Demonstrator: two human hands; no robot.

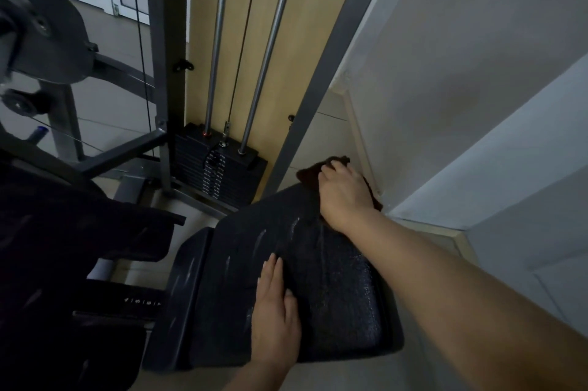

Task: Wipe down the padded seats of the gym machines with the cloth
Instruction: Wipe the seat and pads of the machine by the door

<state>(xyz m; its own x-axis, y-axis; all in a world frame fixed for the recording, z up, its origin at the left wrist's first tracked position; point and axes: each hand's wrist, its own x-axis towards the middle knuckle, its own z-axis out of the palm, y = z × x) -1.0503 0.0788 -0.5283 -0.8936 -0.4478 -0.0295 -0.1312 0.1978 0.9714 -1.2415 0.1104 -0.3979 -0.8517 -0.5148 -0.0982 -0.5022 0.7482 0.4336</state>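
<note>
A black padded seat (pixel 334 295) with a textured top fills the lower middle of the head view. Wet streaks show on its left half. A dark brown cloth (pixel 310 175) lies over the seat's far edge. My right hand (pixel 342 193) presses down on the cloth there, with the fingers curled over it. Near the seat's front left, my left hand (pixel 275 311) rests flat on the pad, fingers together and holding nothing.
Behind the seat stands a weight stack (pixel 216 167) with two chrome guide rods (pixel 270 46) and a cable in a grey steel frame (pixel 327 66). A white wall (pixel 477 72) runs close along the right. More dark machine padding (pixel 63 231) sits at the left.
</note>
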